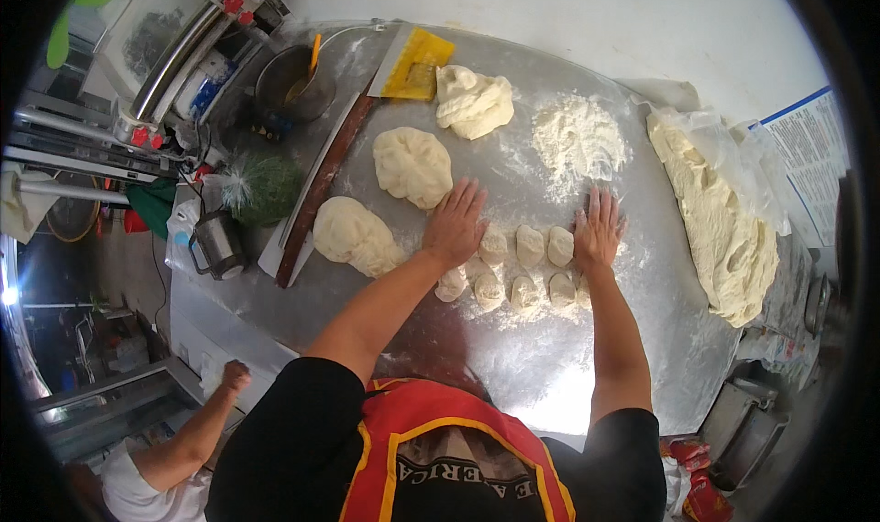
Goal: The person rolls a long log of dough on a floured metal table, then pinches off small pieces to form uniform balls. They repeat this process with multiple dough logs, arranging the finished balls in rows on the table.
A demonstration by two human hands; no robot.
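Note:
On a floured metal table (pixel 426 329) lie two rows of small dough pieces (pixel 529 245). My left hand (pixel 454 226) lies palm down with its fingers somewhat apart, at the left end of the far row. At that row's right end, my right hand (pixel 598 230) is also palm down, its fingers pointing away. Both palms hide what is under them. Beside my left fingertips sits a round dough lump (pixel 412 166); a longer one (pixel 354 237) is nearer, and a third (pixel 474 101) farther back. Loose flour (pixel 579 140) is heaped beyond my right hand.
A long dough mass (pixel 718 226) lies at the right, partly under clear plastic (pixel 732 154). Leftward are a brown wooden bar (pixel 323 188), a yellow scraper (pixel 419 65), a pot (pixel 294 85), a metal pitcher (pixel 220 243) and a rolling machine (pixel 179 61). Another person's arm (pixel 199 439) is at lower left.

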